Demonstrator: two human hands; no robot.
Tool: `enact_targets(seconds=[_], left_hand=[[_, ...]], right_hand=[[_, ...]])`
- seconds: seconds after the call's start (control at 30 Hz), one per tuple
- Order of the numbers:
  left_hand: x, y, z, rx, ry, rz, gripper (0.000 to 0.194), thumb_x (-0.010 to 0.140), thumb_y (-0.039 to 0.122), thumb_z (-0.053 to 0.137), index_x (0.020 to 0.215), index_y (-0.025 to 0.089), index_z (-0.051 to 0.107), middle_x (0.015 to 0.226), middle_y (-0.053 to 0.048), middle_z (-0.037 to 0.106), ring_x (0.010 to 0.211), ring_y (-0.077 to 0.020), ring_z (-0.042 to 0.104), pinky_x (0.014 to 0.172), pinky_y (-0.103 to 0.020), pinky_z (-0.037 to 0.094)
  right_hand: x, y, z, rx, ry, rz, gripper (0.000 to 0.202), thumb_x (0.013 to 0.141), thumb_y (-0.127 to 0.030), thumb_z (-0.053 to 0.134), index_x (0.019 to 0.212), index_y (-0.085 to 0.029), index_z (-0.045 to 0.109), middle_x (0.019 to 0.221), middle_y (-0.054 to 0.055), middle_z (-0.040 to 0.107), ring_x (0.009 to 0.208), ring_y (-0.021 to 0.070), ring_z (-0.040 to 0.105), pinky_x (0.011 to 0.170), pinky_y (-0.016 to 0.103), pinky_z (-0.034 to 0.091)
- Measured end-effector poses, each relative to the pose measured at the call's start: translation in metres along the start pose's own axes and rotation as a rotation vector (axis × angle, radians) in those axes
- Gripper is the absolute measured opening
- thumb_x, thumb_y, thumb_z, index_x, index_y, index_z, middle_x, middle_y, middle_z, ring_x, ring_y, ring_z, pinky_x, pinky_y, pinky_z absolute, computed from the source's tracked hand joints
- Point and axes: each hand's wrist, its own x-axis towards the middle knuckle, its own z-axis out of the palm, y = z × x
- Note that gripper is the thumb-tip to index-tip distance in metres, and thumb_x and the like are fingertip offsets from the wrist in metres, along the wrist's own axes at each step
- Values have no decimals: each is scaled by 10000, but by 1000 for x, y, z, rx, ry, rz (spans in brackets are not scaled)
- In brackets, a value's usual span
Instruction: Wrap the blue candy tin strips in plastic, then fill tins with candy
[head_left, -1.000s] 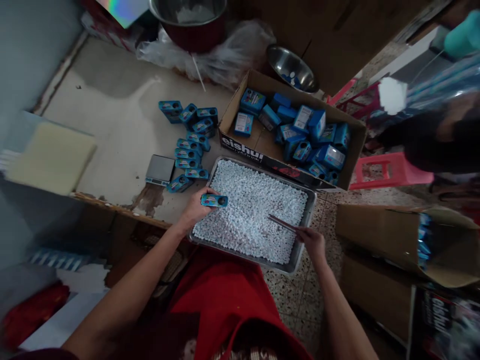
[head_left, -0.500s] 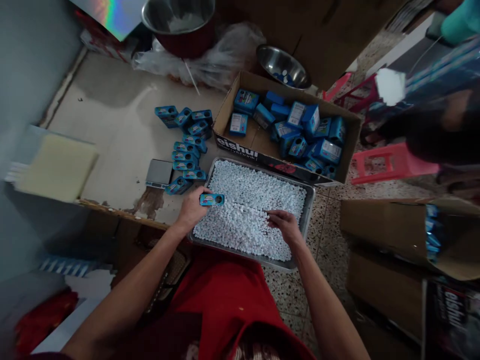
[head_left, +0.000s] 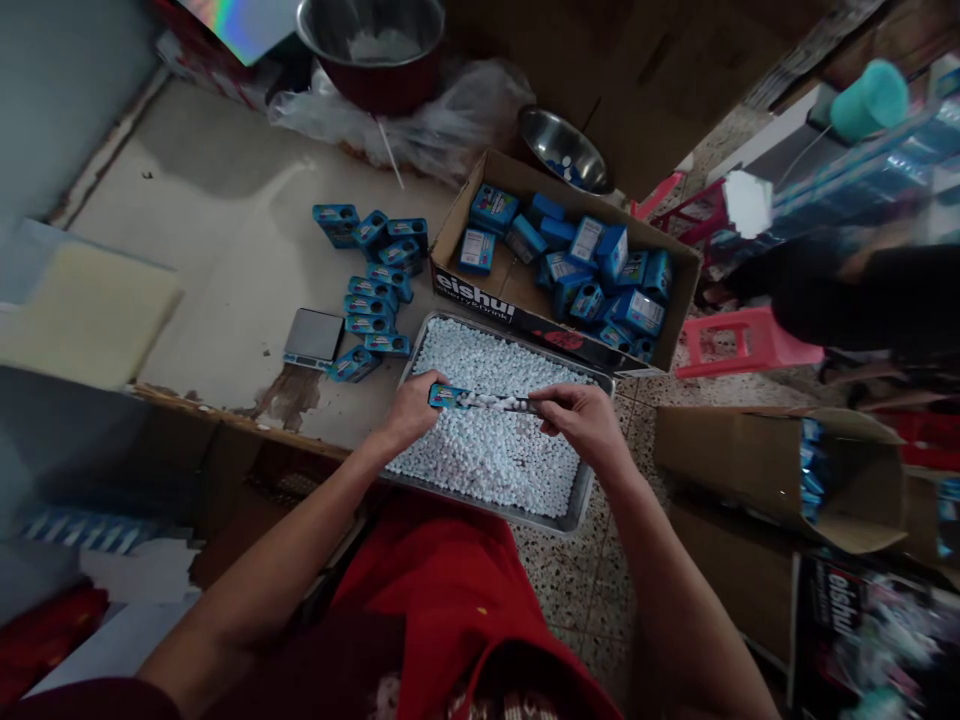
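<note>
My left hand (head_left: 415, 413) is closed around a small blue box (head_left: 445, 396) with a dark round hole in its top, held above the metal tray (head_left: 582, 508). Between finger and thumb, my right hand (head_left: 581, 420) grips a narrow metal scoop (head_left: 523, 404). White pellets (head_left: 491, 400) lie along the scoop, and its far end meets the holed end of the box. Below both hands, the tray is filled with small white pellets (head_left: 472, 455), heaped toward the near side. Whether pellets are inside the box cannot be seen.
Several blue boxes (head_left: 370, 302) stand left of the tray, near a small scale (head_left: 313, 338). Behind the tray, a cardboard box (head_left: 480, 292) holds more blue boxes. A steel bowl (head_left: 546, 130) and a pot (head_left: 375, 80) stand farther back. A pink stool (head_left: 750, 345) is at right.
My right hand has lifted the scoop out of the pellets, now loaded, and brought it to the blue box. My left hand has shifted slightly right with the box.
</note>
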Motion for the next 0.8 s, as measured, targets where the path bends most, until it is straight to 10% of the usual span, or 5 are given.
enact_targets(seconds=[0.27,0.5,0.63,0.8], left_hand=[[5,-11,2,-158,-27,-5,307,654,142,604,941,206,694,911,-29,728,891,-230,669,819,-332,494],[-3,-15,8,-315,-81,-61,346,610,195,676,956,186,663,950,-32,749,855,-208,688,780,-316,535],[-11,-12,5,-245,-5,-99,362,632,158,650,990,200,674,972,-33,731,912,-222,672,825,-331,520],[-19,-15,-18,-122,55,-153,294,676,161,639,961,215,682,948,-34,733,902,-231,671,831,-344,503]], right_hand=[[-25,-10,-5,-68,86,-28,238,820,-282,668,957,-174,831,575,9,670,492,138,615,487,247,463],[-35,138,-39,88,400,235,315,651,-424,801,838,-170,813,584,18,685,475,152,591,474,274,480],[-3,198,5,230,412,284,430,568,-521,814,787,-153,780,579,24,680,491,161,604,500,286,504],[26,199,55,433,325,304,514,529,-569,841,809,-145,766,614,34,698,528,150,613,532,278,507]])
